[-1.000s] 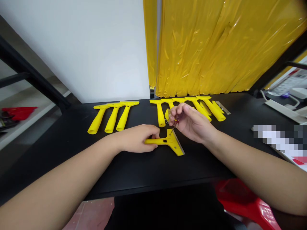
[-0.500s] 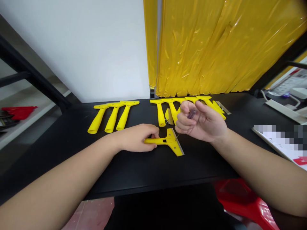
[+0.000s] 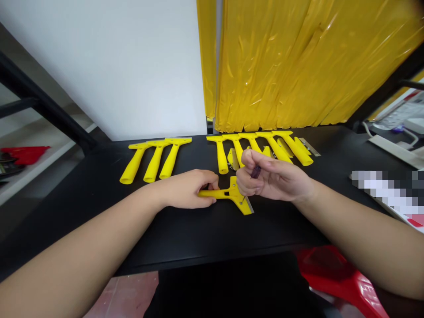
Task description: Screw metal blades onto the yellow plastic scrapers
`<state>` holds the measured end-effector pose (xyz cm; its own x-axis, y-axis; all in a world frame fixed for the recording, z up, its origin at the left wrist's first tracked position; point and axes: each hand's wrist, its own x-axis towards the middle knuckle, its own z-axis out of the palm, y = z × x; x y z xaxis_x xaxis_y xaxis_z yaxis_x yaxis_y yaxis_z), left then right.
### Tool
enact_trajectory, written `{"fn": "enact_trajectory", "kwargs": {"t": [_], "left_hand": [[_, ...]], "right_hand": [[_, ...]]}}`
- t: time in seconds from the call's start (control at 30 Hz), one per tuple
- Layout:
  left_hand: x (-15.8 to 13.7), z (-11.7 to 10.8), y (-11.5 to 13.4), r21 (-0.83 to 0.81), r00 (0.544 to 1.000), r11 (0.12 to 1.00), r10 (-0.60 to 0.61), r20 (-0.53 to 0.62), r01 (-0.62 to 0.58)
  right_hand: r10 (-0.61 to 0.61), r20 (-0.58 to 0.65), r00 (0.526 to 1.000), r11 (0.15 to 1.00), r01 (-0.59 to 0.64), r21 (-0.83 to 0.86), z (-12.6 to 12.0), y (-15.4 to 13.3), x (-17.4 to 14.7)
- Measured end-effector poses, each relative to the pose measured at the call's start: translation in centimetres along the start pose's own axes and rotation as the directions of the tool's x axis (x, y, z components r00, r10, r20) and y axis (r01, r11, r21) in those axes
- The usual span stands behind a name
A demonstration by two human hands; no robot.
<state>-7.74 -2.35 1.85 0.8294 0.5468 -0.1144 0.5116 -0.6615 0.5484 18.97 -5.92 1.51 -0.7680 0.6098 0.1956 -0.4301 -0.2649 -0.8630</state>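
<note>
On the black table's (image 3: 198,238) near middle, a yellow scraper (image 3: 233,194) lies handle left, blade right — left hand (image 3: 192,190) pinching the handle, right hand (image 3: 273,176) curled round a screwdriver (image 3: 256,172), its tip by the near screw (image 3: 241,203).

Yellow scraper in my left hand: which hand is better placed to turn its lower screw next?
Right, likely: the right hand holds a screwdriver, its tip near the lower screw, while the left hand grips the yellow scraper's handle.

left fingers (image 3: 208,176) curled | right fingers (image 3: 247,179) bunched | bare forearms (image 3: 109,232) angled inward
</note>
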Motion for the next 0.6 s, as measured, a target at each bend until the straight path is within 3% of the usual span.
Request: {"fn": "enact_trajectory", "kwargs": {"t": [0.43,0.6], "left_hand": [[0.05,-0.14,-0.15,-0.007,1.0,1.0,0.019,0.007,-0.019],[0.0,-0.06,-0.11,-0.017,1.0,1.0,0.011,-0.001,-0.011]], "right_hand": [[-0.054,0.005,0.999,0.998,0.054,0.022,0.36,0.79,0.22],[-0.127,0.026,0.992,0.981,0.129,-0.145,0.11,0.96,0.21]]}}
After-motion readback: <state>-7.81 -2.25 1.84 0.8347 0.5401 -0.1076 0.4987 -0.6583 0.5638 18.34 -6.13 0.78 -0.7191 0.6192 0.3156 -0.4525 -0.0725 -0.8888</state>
